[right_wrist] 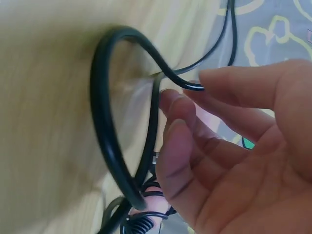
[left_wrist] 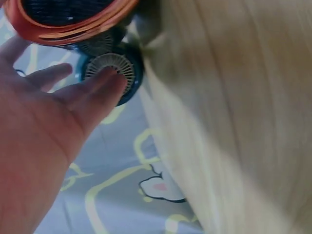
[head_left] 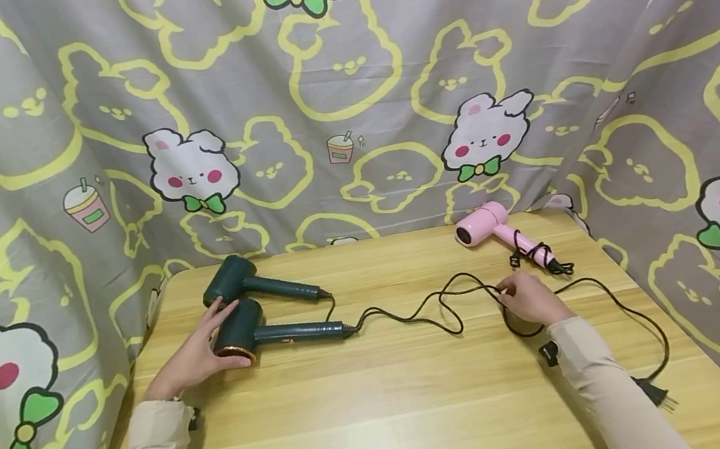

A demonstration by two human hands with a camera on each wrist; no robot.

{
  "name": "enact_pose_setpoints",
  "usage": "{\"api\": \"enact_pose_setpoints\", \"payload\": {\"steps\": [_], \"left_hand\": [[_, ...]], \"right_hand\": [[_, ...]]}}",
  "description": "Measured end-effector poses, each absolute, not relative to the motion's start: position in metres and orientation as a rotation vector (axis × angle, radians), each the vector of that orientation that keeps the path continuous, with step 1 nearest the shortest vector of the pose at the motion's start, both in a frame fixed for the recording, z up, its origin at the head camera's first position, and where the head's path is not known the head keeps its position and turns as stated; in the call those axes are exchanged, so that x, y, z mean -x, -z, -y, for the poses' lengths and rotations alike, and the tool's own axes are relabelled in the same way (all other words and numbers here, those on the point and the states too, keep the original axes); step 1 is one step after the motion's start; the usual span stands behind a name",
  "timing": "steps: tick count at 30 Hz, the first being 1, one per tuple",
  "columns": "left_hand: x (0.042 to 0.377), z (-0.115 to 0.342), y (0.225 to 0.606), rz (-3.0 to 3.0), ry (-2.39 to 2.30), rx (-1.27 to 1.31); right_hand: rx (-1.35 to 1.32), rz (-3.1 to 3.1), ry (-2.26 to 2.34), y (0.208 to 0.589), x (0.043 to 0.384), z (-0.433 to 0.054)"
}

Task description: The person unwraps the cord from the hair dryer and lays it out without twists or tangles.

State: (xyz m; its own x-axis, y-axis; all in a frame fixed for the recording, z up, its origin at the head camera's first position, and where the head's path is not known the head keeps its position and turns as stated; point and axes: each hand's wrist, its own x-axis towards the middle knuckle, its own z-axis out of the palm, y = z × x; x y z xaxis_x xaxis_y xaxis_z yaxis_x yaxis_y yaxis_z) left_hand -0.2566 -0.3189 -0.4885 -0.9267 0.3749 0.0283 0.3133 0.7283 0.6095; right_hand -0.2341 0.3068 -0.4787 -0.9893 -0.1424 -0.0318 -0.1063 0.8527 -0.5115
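Observation:
My left hand [head_left: 200, 349] spans the head of the nearer dark green hair dryer [head_left: 244, 327], with the thumb at its copper-coloured rim and a finger at the far side. In the left wrist view that copper rim [left_wrist: 83, 34] is close above the outstretched lower fingers. A second dark green hair dryer [head_left: 228, 279] lies just behind. On the right, my right hand [head_left: 530, 297] pinches a black cord [right_wrist: 105, 122] between thumb and fingertips; the cord forms a loop there. It runs loosely from the nearer dryer's handle across the table.
Behind my right hand lies a pink hair dryer [head_left: 482, 224], its black cord wound round the handle. A black plug [head_left: 652, 390] rests at the right side of the wooden table [head_left: 376, 424]. Patterned grey curtain [head_left: 360, 131] hangs along the back and both sides.

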Motion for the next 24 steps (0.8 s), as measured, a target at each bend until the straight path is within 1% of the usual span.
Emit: {"api": "enact_pose_setpoints", "payload": {"steps": [4,8,10,13,16,19,22,24], "left_hand": [[0.248,0.31,0.477,-2.853,-0.961,-0.542],[0.244,0.297,0.464,-2.874,-1.082,-0.581],[0.244,0.288,0.455,-2.869,-1.176,-0.629],[0.249,0.268,0.442,-2.807,-1.383,-0.713],[0.257,0.24,0.433,-2.691,-1.664,-0.775],[0.265,0.205,0.428,-2.475,-1.984,-0.764],[0.276,0.165,0.427,-2.117,-2.287,-0.67],[0.286,0.138,0.428,-1.88,-2.423,-0.578]], "right_hand": [[0.189,-2.929,0.893,0.469,0.226,-0.312],[0.122,-2.937,1.056,0.457,0.222,-0.327],[0.038,-2.955,1.132,0.451,0.222,-0.338],[-0.16,-2.934,1.316,0.442,0.221,-0.36],[-0.396,-2.738,1.666,0.437,0.222,-0.382],[-0.548,-2.444,2.018,0.438,0.225,-0.399],[-0.608,-2.235,2.161,0.443,0.229,-0.409],[-0.664,-2.19,2.15,0.448,0.233,-0.413]]}}
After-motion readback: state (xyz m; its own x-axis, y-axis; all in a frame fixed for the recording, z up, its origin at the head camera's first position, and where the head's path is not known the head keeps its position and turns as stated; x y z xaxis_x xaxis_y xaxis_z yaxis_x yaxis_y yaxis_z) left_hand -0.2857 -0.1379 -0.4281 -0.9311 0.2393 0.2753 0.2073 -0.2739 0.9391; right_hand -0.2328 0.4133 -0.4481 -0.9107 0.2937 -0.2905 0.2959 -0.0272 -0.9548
